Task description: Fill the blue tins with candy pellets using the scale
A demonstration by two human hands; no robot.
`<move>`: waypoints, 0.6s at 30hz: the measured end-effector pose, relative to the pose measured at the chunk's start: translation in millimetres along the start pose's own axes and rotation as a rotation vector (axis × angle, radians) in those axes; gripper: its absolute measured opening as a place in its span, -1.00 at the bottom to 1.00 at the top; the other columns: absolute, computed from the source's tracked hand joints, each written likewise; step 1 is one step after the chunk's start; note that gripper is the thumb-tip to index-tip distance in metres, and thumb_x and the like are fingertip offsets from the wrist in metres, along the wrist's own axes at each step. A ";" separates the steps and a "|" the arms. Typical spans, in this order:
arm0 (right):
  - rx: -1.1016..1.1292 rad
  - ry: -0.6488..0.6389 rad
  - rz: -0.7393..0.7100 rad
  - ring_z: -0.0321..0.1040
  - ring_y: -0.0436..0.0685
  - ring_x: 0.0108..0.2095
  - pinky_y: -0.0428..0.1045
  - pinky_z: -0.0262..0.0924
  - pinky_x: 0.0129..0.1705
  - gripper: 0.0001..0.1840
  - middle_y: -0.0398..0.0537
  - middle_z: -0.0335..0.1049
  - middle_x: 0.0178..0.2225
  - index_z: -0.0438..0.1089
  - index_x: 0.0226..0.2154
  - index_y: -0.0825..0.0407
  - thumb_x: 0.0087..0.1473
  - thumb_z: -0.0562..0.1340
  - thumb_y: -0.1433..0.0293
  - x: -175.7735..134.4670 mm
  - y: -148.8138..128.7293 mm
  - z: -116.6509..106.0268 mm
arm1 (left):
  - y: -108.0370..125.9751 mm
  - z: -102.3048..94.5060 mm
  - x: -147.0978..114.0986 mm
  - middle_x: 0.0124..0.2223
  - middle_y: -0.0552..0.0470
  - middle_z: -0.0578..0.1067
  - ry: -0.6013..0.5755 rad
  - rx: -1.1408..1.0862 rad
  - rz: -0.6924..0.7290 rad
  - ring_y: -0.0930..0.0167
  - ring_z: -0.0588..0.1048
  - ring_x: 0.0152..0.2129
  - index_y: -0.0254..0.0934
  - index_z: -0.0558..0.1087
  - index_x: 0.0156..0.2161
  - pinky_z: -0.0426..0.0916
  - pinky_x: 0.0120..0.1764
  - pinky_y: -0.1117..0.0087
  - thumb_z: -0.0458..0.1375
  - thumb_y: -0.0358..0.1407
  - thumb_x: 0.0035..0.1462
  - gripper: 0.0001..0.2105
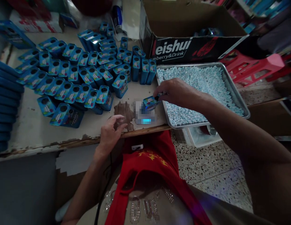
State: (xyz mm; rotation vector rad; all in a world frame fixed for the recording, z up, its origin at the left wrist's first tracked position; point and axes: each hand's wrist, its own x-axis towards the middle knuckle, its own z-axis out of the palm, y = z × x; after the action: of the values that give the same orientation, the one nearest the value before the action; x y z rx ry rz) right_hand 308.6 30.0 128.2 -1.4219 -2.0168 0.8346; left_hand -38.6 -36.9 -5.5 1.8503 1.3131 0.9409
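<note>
Pink stool (pixel 255 68) stands right of right hand (pixel 174 92), speckled floor (pixel 197 162) below; dark-blue cylinder (pixel 117 16) far beyond left hand (pixel 112 128).

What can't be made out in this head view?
All in the head view:
Device: its reading, pixelated.
Tin at the right hand: its opening, partly covered by that hand.
Box: its floor, hidden by its own front.
Blue stack: its outer ends, cut off by the left edge.
</note>
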 end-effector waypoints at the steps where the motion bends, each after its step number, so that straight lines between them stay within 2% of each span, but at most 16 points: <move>1: -0.035 -0.009 -0.007 0.51 0.21 -0.26 0.07 0.41 -0.06 -0.68 -0.18 0.57 -0.41 0.69 -0.40 -0.19 -0.03 0.59 0.60 -0.3 -0.9 -0.5 | -1.1 -0.8 -0.2 -0.06 -0.04 0.72 0.003 -0.002 -0.006 0.22 0.70 -0.15 -0.15 0.65 0.04 0.62 0.03 0.20 0.40 -0.24 0.29 -0.76; 6: -0.108 -0.030 0.107 0.49 0.14 -0.28 0.09 0.37 0.03 -0.53 -0.24 0.52 -0.43 0.75 -0.33 -0.20 -0.08 0.53 0.75 -3.2 -10.8 -0.2 | -3.2 -1.7 0.1 -0.09 -0.02 0.71 -0.003 -0.023 -0.010 0.23 0.69 -0.17 -0.15 0.64 0.04 0.62 0.02 0.21 0.40 -0.21 0.29 -0.75; 10: 0.155 0.066 0.204 0.48 0.13 -0.30 0.05 0.41 -0.09 -0.59 -0.23 0.42 -0.50 0.70 -0.38 -0.12 -0.08 0.58 0.75 -6.6 -12.8 -0.9 | -3.5 -0.5 -0.5 -0.10 -0.02 0.71 0.008 -0.010 -0.009 0.24 0.68 -0.18 -0.15 0.65 0.05 0.61 0.03 0.22 0.40 -0.22 0.29 -0.75; 13: 0.316 0.098 0.293 0.44 0.07 -0.39 -0.03 0.37 -0.29 -0.71 -0.21 0.44 -0.51 0.67 -0.38 -0.05 0.03 0.61 0.65 -10.3 -7.2 -5.5 | -4.0 -0.9 -1.2 -0.08 -0.03 0.72 0.041 -0.001 0.018 0.21 0.70 -0.15 -0.14 0.66 0.03 0.61 0.02 0.21 0.41 -0.22 0.30 -0.77; 16: 0.451 0.185 0.388 0.31 -0.05 -0.51 -0.12 0.24 -0.47 -0.85 -0.13 0.56 -0.45 0.66 -0.33 0.01 0.24 0.57 0.48 -17.0 9.9 -12.6 | -4.0 -3.7 -0.9 -0.07 -0.04 0.73 0.073 0.020 0.039 0.19 0.71 -0.12 -0.13 0.67 0.02 0.61 0.02 0.22 0.43 -0.21 0.31 -0.79; 18: 0.539 0.242 0.475 0.22 -0.09 -0.57 -0.18 0.14 -0.57 -0.78 -0.10 0.55 -0.47 0.62 -0.33 0.04 0.36 0.54 0.37 -24.1 26.2 -17.4 | -3.4 -5.8 0.3 -0.06 -0.03 0.73 0.082 0.041 0.039 0.19 0.71 -0.10 -0.14 0.68 0.02 0.61 0.03 0.23 0.43 -0.20 0.32 -0.79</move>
State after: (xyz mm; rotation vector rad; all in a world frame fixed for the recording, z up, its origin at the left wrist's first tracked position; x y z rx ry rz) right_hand 344.9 17.0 118.7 -1.5898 -1.1608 1.2201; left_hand -45.0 -35.0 -5.3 1.8916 1.3593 1.0275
